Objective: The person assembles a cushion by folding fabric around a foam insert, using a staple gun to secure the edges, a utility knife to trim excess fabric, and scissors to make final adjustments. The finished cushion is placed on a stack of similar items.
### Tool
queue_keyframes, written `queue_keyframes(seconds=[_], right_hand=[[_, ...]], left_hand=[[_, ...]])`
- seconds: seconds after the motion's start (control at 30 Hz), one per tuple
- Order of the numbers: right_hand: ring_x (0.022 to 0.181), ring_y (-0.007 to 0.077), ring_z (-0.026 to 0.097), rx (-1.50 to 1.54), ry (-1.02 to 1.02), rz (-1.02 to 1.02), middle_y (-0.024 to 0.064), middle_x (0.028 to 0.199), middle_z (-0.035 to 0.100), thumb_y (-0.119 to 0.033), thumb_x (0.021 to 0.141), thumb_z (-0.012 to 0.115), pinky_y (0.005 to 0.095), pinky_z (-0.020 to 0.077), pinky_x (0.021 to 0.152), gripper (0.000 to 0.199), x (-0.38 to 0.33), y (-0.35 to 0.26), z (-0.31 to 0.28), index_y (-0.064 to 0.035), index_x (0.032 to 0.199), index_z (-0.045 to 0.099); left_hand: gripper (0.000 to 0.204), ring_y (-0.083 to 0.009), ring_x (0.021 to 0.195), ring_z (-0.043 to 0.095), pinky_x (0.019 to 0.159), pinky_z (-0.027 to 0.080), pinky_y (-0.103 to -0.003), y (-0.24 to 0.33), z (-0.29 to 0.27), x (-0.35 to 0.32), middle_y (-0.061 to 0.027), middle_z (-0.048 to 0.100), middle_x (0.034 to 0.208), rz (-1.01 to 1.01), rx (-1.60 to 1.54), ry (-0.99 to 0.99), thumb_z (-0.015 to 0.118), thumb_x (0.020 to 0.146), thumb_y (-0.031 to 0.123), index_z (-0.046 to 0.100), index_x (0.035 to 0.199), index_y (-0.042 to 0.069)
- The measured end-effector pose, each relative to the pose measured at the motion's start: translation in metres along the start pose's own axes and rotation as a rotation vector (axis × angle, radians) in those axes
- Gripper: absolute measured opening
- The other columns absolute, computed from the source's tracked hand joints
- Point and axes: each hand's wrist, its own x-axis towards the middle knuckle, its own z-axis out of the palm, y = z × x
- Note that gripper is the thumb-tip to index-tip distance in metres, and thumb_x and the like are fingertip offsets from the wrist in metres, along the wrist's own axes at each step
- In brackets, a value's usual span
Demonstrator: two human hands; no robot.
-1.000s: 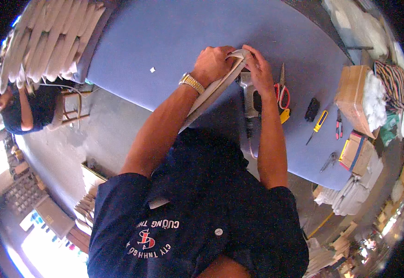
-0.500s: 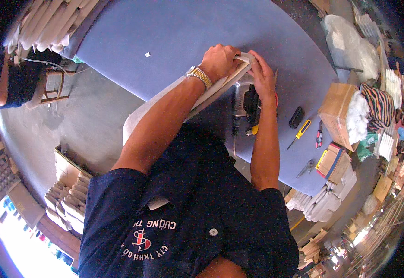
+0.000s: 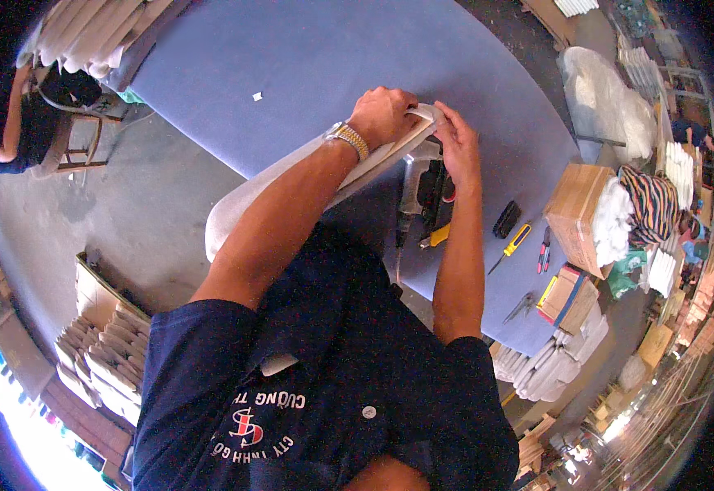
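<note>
A long panel covered in pale grey fabric [image 3: 230,214] lies slantwise beneath my left forearm, with a wooden-coloured strip showing along its open side. At its far end my left hand [image 3: 381,119], a metal watch on the wrist, is closed with the fingertips on the fabric edge. My right hand [image 3: 460,151] grips the same end from the other side, thumb and fingers around the corner; some fingertips are hidden. Just below the panel, beside my right forearm, rests a grey and black power tool [image 3: 414,184]. A yellow-handled tool [image 3: 436,236] lies near it.
On the blue-grey table [image 3: 308,49] to the right lie a black block [image 3: 506,219], a yellow screwdriver [image 3: 511,248], red-handled pliers [image 3: 544,250] and a grey metal tool [image 3: 519,307]. A cardboard box [image 3: 574,214] stands at the edge. Another person [image 3: 25,131] is at far left.
The whole view has shifted slightly. Both hands stay at the far end of the fabric-covered panel, with the right fingers bent a little more closely over its corner.
</note>
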Motion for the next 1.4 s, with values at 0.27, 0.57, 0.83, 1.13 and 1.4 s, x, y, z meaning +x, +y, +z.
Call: queue_keyframes(seconds=[0.27,0.57,0.83,1.13,1.4], right_hand=[[0.105,0.0271,0.07,-0.267,0.038,-0.085,0.016,0.118,0.072,-0.025,0.098,0.067,0.0377,0.056,0.091,0.035,0.0,-0.03,-0.005,-0.0061,0.128,0.068],[0.097,0.0386,0.07,-0.553,-0.317,-0.082,0.0189,0.101,0.074,-0.031,0.092,0.07,0.0466,0.0545,0.087,0.031,0.029,-0.084,-0.019,-0.0048,0.108,0.074],[0.092,0.0454,0.066,-0.825,-0.214,-0.33,0.0241,0.093,0.07,-0.017,0.094,0.064,0.0526,0.0512,0.082,0.018,0.02,-0.071,-0.02,-0.0007,0.099,0.071],[0.093,0.0444,0.067,-0.837,-0.159,-0.279,0.0223,0.094,0.071,-0.016,0.092,0.067,0.0523,0.0516,0.082,0.015,0.025,-0.068,-0.013,-0.0016,0.096,0.071],[0.085,0.0425,0.069,-0.753,-0.14,-0.236,0.0205,0.09,0.073,-0.013,0.089,0.069,0.0483,0.0538,0.076,0.013,0.019,-0.069,-0.02,-0.0003,0.089,0.071]], left_hand=[[0.034,-0.0401,0.087,0.073,0.083,0.059,-0.049,-0.007,-0.001,0.0,-0.0171,0.076,0.096,0.008,-0.03,0.005,0.073,0.083,0.037,0.077,0.109,0.015],[0.024,-0.0359,0.07,0.071,0.063,0.058,-0.05,-0.02,0.021,0.017,-0.0152,0.075,0.082,0.015,0.168,-0.078,0.072,0.081,0.032,0.078,0.094,0.013],[0.039,-0.0413,0.091,0.072,0.083,0.057,-0.052,0.01,-0.01,0.013,-0.0211,0.074,0.097,0.046,-0.036,-0.167,0.072,0.083,0.038,0.076,0.109,0.01],[0.038,-0.0436,0.094,0.07,0.081,0.055,-0.053,-0.016,0.011,0.025,-0.0226,0.073,0.097,0.128,-0.132,-0.151,0.07,0.084,0.038,0.071,0.106,0.007],[0.039,-0.0436,0.087,0.071,0.078,0.056,-0.054,0.003,0.007,0.005,-0.0224,0.073,0.093,0.098,-0.06,-0.106,0.07,0.083,0.031,0.069,0.116,0.01]])
